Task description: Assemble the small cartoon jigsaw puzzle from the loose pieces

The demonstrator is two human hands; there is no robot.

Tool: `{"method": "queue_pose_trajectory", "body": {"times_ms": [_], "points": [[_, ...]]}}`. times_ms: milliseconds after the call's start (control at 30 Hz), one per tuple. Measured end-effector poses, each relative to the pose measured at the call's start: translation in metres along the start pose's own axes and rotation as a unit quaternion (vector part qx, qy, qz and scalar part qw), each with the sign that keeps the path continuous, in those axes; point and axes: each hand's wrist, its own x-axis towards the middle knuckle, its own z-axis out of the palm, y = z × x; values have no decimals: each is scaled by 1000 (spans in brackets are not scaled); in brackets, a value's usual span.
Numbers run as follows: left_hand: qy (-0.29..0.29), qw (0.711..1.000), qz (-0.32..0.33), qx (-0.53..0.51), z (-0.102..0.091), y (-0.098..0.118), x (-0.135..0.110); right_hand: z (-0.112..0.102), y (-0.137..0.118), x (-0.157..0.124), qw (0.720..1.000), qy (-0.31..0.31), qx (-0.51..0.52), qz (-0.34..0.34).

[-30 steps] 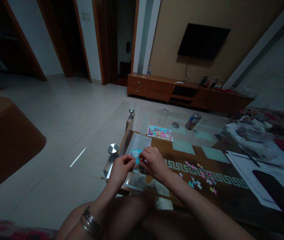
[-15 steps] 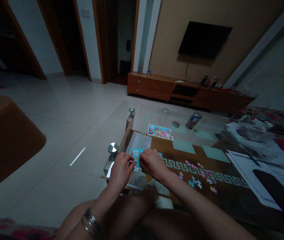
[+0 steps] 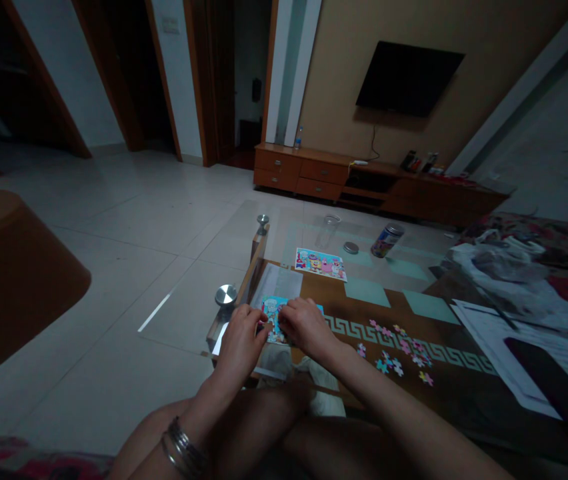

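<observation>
My left hand [image 3: 243, 343] and my right hand [image 3: 305, 327] rest side by side on a partly built blue cartoon puzzle [image 3: 274, 312] at the near left of the glass table [image 3: 364, 293]. The fingers of both hands are curled and pressed down on the puzzle's near edge. What sits under the fingertips is hidden. Several loose pink and blue puzzle pieces [image 3: 399, 350] lie to the right of my right hand. A printed cartoon picture [image 3: 321, 263] lies farther back on the table.
A clear cup [image 3: 328, 231], a round lid [image 3: 351, 247] and a tin can [image 3: 387, 239] stand at the table's far end. Papers and a plastic bag [image 3: 514, 273] cover the right side. A brown rounded seat [image 3: 14, 267] is at left; a TV cabinet [image 3: 379, 187] stands beyond.
A second ago both hands were raised slightly, pinching a piece above the puzzle. They have since lowered onto the puzzle and press on it.
</observation>
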Motion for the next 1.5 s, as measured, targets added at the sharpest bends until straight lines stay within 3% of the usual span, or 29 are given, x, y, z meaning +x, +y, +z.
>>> {"method": "queue_pose_trajectory", "body": {"times_ms": [567,867,1133,1500], "points": [[-40,998,9,56,-1,6,-3,-1,3,-2,999,-7,41,26],[-37,987,74,135,-9,17,-20,7,12,-7,995,2,84,51],[-77,971,92,205,2,11,-26,15,15,-11,991,10,124,54],[-36,969,91,225,10,13,-30,16,15,-11,992,15,118,48]]}}
